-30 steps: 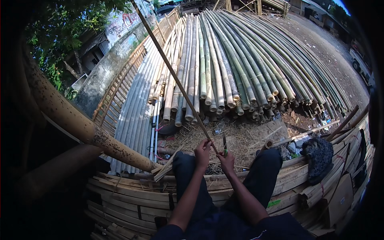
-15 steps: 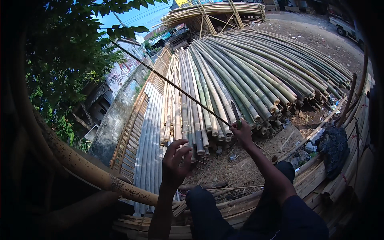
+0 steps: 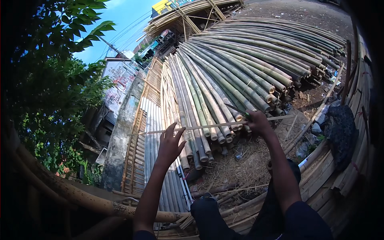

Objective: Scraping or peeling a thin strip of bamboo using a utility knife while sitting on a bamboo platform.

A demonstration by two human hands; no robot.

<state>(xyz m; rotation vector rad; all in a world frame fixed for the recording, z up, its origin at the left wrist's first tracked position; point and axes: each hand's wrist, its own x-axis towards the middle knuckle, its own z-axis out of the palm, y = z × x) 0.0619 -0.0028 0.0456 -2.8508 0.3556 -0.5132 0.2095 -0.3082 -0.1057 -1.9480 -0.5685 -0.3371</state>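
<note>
"Gripping what, the right hand (image 3: 258, 122)?"
"Closed on a knife (image 3: 236, 109), dark blade angling up and left. Whether it pinches the strip too, cannot tell."
"Left hand (image 3: 171, 145)?"
"Fingers loosely spread; contact with the strip unclear."
"And the pale strip (image 3: 216, 125)?"
"Nearly level, crossing at both hands, bamboo poles (image 3: 256, 87) stacked beyond."

Before me lie the long green-and-tan bamboo poles (image 3: 240, 80); to their left, grey corrugated sheeting (image 3: 151, 116), then a brown slatted fence (image 3: 134, 156). The thin pale bamboo strip (image 3: 216, 125) crosses before the poles, at my left grip (image 3: 171, 144) and right grip (image 3: 258, 121).
</note>
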